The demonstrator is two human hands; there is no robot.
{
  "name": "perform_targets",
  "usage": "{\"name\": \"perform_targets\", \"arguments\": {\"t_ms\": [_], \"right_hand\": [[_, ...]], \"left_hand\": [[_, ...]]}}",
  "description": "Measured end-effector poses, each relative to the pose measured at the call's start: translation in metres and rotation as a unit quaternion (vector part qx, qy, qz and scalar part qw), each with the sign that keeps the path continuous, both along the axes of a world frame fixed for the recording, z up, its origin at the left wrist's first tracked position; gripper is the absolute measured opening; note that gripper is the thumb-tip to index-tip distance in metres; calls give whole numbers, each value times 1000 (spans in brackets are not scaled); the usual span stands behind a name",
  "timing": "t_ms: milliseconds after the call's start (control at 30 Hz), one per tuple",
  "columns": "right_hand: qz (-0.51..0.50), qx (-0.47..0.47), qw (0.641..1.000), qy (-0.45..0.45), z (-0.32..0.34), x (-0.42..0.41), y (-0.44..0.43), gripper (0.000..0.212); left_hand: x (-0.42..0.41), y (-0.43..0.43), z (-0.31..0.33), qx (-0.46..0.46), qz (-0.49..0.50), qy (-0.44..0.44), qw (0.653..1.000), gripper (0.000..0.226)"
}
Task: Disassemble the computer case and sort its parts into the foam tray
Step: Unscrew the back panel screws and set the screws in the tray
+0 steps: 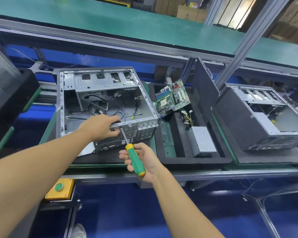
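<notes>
Green-and-yellow screwdriver [135,160], silver computer case [103,103], black foam tray [196,160], green motherboard [173,98].

Both arms outstretched; left hand [100,126] curled over case rim [139,119], right hand [150,160] gripping screwdriver [135,160]

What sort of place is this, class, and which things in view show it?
Probably a factory disassembly line: a screwdriver set to an opened computer case, a second case alongside, a foam tray holding a motherboard, a long green belt behind.
</notes>
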State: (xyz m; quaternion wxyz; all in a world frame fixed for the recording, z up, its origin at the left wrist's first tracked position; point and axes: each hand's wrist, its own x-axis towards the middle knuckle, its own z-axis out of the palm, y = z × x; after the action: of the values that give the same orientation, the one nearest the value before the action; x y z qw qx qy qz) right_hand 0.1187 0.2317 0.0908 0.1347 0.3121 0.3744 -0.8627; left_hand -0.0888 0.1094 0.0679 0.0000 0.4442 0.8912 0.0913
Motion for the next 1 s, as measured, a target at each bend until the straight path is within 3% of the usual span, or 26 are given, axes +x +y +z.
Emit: {"name": "perform_targets", "arguments": {"t_ms": [67,133,200,233,267,333,367,400,433,467,500,533,567,633,700,767,833,867,900,933,967,1000], "right_hand": [[8,-44,999,6,-3,2,4,37],[3,-19,1000,19,-6,4,4,31],[9,137,990,29,-11,6,-3,26],[28,288,957,27,-12,8,-7,24],[60,465,883,20,-13,9,-11,25],[147,748,647,-11,-20,13,-15,25],[157,803,574,-22,-19,14,-15,26],[148,808,570,-18,-18,14,-14,28],[127,766,630,-3,-16,12,-10,28],[88,672,735,12,-12,9,-7,27],[45,536,843,18,-8,6,-4,27],[26,384,923,5,-6,4,-2,28],[32,239,970,-9,-4,3,1,31],[53,25,998,4,-3,3,5,38],[27,-66,997,24,-7,4,4,36],[-9,-43,999,30,-9,6,1,30],[4,154,988,28,-8,8,-6,26],[43,329,943,10,-5,8,-10,25],[93,518,850,-18,-4,8,-13,26],[145,670,727,-36,-3,9,-17,25],[175,759,626,-46,0,8,-22,25],[174,788,589,-38,3,8,-25,26]], "left_hand": [[0,1,0,2,-3,3,1000,37],[0,1,0,4,-4,8,1000,38],[0,1,0,4,1,7,1000,37],[0,0,0,4,3,5,1000,37],[0,0,0,4,4,2,1000,37],[0,0,0,4,4,-3,1000,37],[0,0,0,4,3,-4,1000,37],[-1,0,0,4,2,-3,1000,37],[-1,-1,0,4,0,-3,1000,37],[-1,-1,0,4,0,-3,1000,36],[-1,-1,0,4,0,-3,1000,36],[-1,-1,0,5,0,-3,1000,36],[-1,0,-1,6,1,-1,1000,36],[-2,0,-2,6,2,2,1000,37],[-2,0,-2,5,0,4,1000,38],[-2,0,-3,5,-2,8,1000,39],[-2,0,-3,7,-1,9,1000,40],[-2,0,-3,10,0,8,1000,40],[-2,0,-3,12,1,7,1000,40],[-1,0,-2,12,0,7,1000,41],[-1,0,-2,10,-1,6,1000,40],[-1,0,-2,9,-1,7,1000,40]]}}
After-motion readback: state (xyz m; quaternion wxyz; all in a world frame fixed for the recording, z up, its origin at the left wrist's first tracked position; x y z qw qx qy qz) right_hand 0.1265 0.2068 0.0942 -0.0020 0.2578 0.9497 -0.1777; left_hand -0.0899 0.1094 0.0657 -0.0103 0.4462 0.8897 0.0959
